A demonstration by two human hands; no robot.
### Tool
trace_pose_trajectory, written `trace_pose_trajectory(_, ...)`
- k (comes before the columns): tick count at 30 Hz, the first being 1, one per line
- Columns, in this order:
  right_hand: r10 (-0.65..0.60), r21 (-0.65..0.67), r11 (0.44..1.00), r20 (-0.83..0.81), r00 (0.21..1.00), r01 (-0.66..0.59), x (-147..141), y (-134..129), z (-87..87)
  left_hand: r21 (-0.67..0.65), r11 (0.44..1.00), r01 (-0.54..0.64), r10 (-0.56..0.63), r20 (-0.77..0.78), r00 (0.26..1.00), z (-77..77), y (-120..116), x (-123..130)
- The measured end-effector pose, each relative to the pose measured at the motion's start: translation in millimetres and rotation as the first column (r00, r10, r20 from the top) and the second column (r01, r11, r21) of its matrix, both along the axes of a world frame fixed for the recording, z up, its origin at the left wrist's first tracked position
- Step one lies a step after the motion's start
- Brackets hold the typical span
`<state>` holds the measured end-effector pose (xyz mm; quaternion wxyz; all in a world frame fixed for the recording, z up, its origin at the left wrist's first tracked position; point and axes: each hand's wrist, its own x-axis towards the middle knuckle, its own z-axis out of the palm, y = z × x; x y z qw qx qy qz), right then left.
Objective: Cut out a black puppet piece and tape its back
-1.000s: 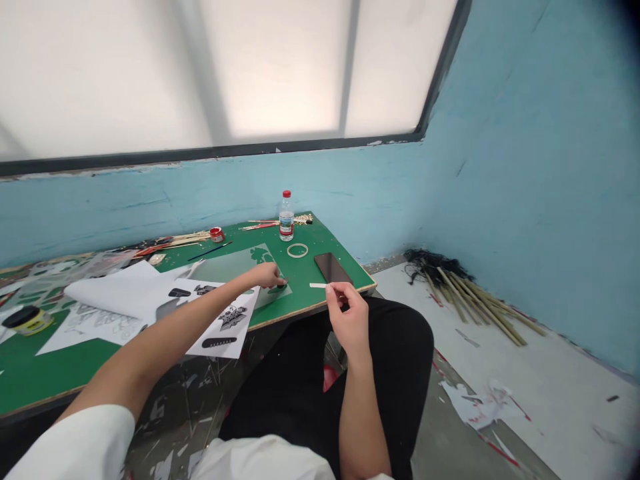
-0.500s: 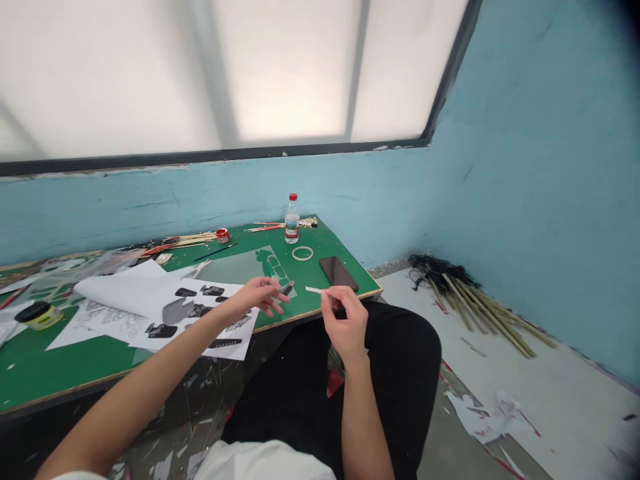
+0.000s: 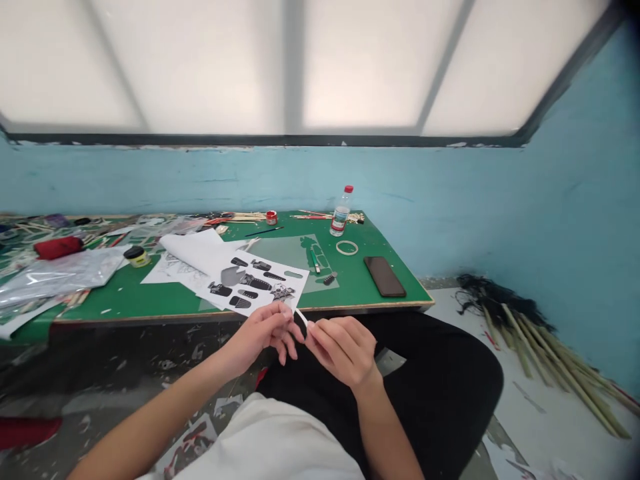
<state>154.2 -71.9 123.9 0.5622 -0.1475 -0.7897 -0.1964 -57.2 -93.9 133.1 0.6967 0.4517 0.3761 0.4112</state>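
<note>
A short, narrow white strip sticks out from the fingertips of my right hand, which pinches it above my lap. Close on its left is my left hand, its lower fingers spread and slightly curled, with no object visible in it. Behind my hands lies a white sheet with black printed shapes, reaching over the table's front edge. A green craft knife rests on a clear plastic sheet, with a small black cut-out near it.
On the green table are a roll of tape, a phone, a water bottle, a red paint jar and a yellow jar. Bamboo sticks lie on the floor to the right.
My view has turned left. Both hands have drawn back from the table toward my lap and closer together, the white strip still in my right hand.
</note>
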Motion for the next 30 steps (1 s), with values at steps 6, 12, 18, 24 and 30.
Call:
trace_pose_trajectory(6, 0.007, -0.034, 0.999, 0.056, 0.998, -0.005, -17.9, -7.6, -7.2, -0.048, 0.981, -0.19, 0.195, 0.122, 0.973, -16.7, -13.6, -1.9)
trace_pose_trajectory(12, 0.037, 0.01, 0.999, 0.236, 0.971, -0.041, -29.7, 0.8, -4.3, -0.143, 0.944, -0.297, 0.324, 0.234, 0.917, -30.4, -17.6, -11.1)
trace_pose_trajectory(18, 0.023, 0.158, 0.982, 0.454, 0.891, -0.106, -19.0, 3.0, 5.0, -0.209, 0.955, -0.21, 0.268, 0.308, 0.913, -31.9, -28.8, -16.3)
trace_pose_trajectory(24, 0.03, 0.196, 0.971, 0.474, 0.88, -0.139, -7.6, -4.5, -5.5, -0.313, 0.94, -0.134, 0.244, 0.344, 0.907, -41.6, -33.2, -7.3)
trace_pose_trajectory(30, 0.084, 0.097, 0.983, 0.503, 0.86, -0.153, -6.2, -2.9, -31.1, -0.436, 0.892, -0.118, 0.275, 0.319, 0.907, -49.4, -29.6, -5.7)
